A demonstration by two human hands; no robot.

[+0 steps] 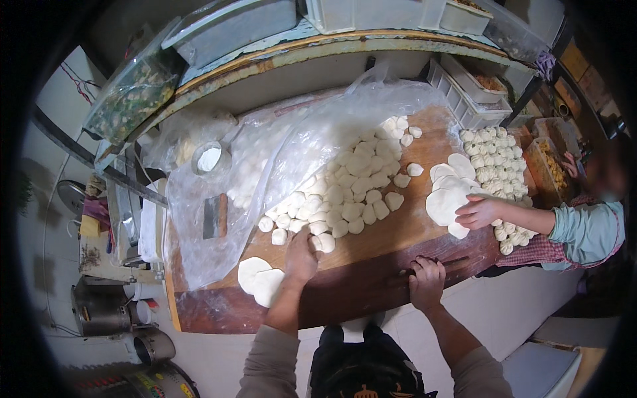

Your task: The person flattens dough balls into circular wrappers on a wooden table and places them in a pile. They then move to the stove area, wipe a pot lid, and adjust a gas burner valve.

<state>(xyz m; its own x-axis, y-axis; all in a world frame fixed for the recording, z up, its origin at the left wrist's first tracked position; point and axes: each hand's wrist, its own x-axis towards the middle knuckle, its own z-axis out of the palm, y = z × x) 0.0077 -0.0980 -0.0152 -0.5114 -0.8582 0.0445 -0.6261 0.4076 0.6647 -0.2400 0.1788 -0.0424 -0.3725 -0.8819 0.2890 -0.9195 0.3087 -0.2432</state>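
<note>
My left hand [301, 258] reaches to the near edge of a heap of small dough pieces [348, 199]. Its fingertips touch the pieces there, and whether they pinch one is hidden. Just left of that wrist lie two flat dough wrappers [261, 278], partly overlapping. My right hand [427, 281] has its fingers curled over a thin dark rolling pin [455, 261] on the dark front strip of the wooden table [348, 288]. Clear plastic sheeting [298, 149] covers the back and left of the heap.
At the right, a co-worker's hand [480, 210] touches stacked dough wrappers [448, 194]. Rows of filled buns [497, 164] stand beside a tub of filling [547, 164]. A dough scraper [215, 216] and a flour bowl [211, 158] lie left, on the sheeting. A loaded shelf [338, 42] overhangs the back.
</note>
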